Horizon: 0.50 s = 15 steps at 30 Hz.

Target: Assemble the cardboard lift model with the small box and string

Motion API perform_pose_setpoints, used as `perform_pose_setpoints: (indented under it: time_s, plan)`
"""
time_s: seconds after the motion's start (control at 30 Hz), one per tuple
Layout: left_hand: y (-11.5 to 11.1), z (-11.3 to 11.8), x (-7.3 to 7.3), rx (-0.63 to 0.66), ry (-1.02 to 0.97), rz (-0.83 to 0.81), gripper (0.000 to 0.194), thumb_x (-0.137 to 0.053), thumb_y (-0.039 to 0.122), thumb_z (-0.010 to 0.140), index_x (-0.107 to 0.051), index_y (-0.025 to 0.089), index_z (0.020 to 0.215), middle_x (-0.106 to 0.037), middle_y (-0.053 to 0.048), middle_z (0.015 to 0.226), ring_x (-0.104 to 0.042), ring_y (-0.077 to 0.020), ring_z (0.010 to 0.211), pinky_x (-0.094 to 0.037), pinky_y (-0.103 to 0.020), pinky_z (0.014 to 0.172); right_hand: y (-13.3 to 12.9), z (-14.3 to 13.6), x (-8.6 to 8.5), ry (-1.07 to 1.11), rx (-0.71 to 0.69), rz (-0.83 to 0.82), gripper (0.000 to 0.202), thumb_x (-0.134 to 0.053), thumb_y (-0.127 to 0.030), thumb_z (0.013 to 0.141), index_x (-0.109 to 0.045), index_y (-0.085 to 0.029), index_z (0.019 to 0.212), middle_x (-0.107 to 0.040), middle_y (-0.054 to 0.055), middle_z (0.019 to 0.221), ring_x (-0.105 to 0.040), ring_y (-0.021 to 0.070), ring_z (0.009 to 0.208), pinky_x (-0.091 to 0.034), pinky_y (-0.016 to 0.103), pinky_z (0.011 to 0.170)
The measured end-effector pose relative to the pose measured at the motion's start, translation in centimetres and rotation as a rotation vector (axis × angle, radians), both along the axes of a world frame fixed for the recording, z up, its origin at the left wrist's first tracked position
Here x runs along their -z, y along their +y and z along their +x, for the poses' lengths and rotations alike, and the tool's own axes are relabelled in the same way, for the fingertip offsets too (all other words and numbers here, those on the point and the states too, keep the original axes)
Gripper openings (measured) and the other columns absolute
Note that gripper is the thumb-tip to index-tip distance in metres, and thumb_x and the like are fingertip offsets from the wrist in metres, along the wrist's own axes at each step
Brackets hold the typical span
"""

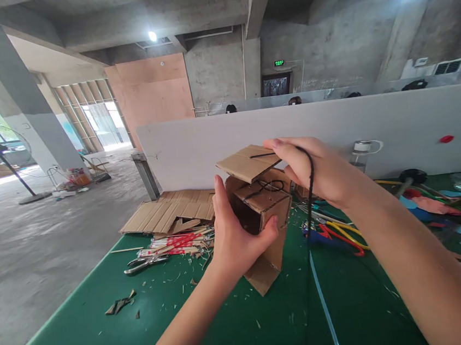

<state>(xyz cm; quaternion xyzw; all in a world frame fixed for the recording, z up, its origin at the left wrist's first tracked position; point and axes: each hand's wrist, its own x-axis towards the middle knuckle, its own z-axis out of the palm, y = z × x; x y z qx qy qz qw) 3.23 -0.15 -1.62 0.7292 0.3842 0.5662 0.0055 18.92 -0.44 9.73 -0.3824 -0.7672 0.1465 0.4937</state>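
My left hand (pixel 237 237) grips a small cardboard box (pixel 279 227) by its near left side, thumb across the front and fingers behind the edge. The box is held tilted over the green table, its inside dark and partly visible. My right hand (pixel 308 170) pinches the right edge of a square cardboard flap (pixel 248 162) above the box. A black cord (pixel 310 197) loops over this hand, with one end lying across the flap. More of the black cord curls on the box's inner top, beneath the flap. The fingertips of my right hand are partly hidden.
Flat cardboard sheets (pixel 168 209) lie at the table's back left. Near them are pliers (pixel 145 262) and red-and-white wrapped sticks (pixel 184 242). Dark scraps (pixel 121 305) dot the green table (pixel 181 331). Yellow-handled tools (pixel 346 234) lie right, before a white partition (pixel 312 125).
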Motion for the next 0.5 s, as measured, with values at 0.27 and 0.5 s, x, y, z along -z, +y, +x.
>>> perform_pose_setpoints:
  time_s: [0.27, 0.5]
  plan:
    - [-0.6, -0.3, -1.0, -0.002, -0.01, -0.001, 0.108, -0.072, 0.042, 0.069, 0.001, 0.032, 0.148, -0.034, -0.015, 0.141, -0.045, -0.0335, 0.122, -0.05, -0.053, 0.092, 0.8, 0.7, 0.4, -0.033, -0.021, 0.03, 0.041, -0.047, -0.052, 0.091, -0.061, -0.022, 0.067, -0.047, -0.001, 0.057, -0.045, 0.0145, 0.061, -0.032, 0.029, 0.06]
    - [-0.8, -0.2, -1.2, -0.002, -0.031, 0.049, 0.089, -0.071, 0.034, 0.067, -0.02, 0.029, 0.14, -0.037, -0.012, 0.129, -0.044, -0.0307, 0.121, -0.047, -0.05, 0.096, 0.9, 1.2, -0.8, -0.076, -0.009, 0.075, 0.039, -0.049, -0.05, 0.091, -0.066, -0.02, 0.073, -0.055, 0.0, 0.061, -0.047, 0.0133, 0.059, -0.033, 0.028, 0.058]
